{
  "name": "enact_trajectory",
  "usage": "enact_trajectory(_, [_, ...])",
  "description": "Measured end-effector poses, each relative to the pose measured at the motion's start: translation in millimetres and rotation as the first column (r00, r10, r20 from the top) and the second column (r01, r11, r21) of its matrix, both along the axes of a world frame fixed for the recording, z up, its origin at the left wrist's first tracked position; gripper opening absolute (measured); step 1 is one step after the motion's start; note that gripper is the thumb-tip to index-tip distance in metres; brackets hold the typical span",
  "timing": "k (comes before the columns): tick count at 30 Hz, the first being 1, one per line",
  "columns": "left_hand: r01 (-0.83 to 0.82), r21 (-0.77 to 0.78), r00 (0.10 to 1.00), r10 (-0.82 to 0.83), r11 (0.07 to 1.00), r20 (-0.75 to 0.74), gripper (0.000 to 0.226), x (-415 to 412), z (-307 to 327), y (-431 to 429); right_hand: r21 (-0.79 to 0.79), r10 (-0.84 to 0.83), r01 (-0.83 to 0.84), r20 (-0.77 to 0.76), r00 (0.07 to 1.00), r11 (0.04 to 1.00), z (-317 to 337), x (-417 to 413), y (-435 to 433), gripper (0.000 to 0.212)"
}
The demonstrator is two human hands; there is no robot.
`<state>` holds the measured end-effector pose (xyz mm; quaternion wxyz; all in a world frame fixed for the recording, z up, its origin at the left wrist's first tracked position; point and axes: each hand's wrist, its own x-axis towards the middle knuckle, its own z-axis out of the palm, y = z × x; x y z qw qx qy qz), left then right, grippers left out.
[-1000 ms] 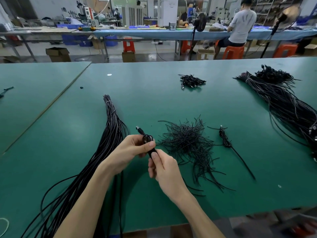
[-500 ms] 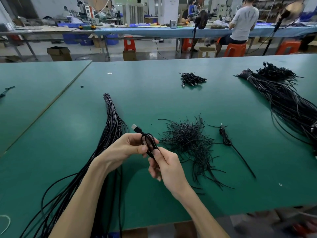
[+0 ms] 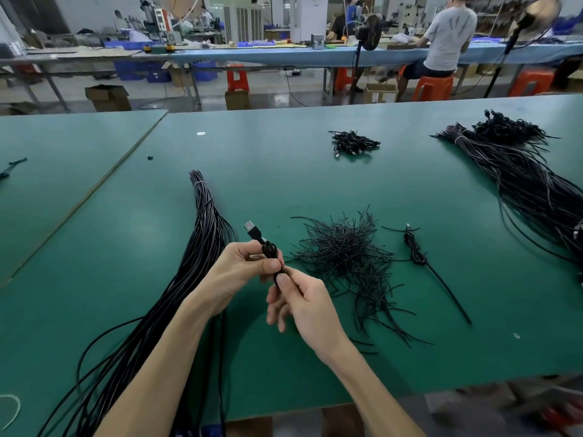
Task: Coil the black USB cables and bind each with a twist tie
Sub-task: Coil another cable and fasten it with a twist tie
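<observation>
My left hand (image 3: pixel 243 269) pinches a small coiled black USB cable (image 3: pixel 268 250) above the green table (image 3: pixel 284 171), its USB plug (image 3: pixel 251 229) pointing up and away. My right hand (image 3: pixel 303 304) grips the coil's lower end between thumb and fingers. A long bundle of straight black cables (image 3: pixel 202 247) lies to the left, running under my left forearm. A loose pile of black twist ties (image 3: pixel 347 253) lies just right of my hands. One coiled cable with a trailing tail (image 3: pixel 416 253) rests beyond the ties.
A small heap of bound cables (image 3: pixel 353 143) sits at the far middle of the table. A big bundle of black cables (image 3: pixel 520 178) stretches along the right side. A second green table (image 3: pixel 63 152) adjoins on the left. People work at benches behind.
Both hands have shifted slightly with the coil. The USB plug now sticks out further up and to the left of my left hand.
</observation>
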<state>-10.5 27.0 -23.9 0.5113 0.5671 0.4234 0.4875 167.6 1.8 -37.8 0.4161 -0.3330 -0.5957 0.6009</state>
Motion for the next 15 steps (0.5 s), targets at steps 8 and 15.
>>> enact_trajectory(8, [-0.056,-0.015,0.995,0.058,0.998,0.087,0.042,-4,-3,4,0.401,-0.363,0.244,0.252,0.897,0.883,3,8,-4,0.032])
enact_trajectory(15, [-0.088,-0.027,0.993,0.090,0.996,0.081,0.044,-2,-5,5,0.693,-0.685,0.192,0.558,0.467,0.695,9,57,24,0.033])
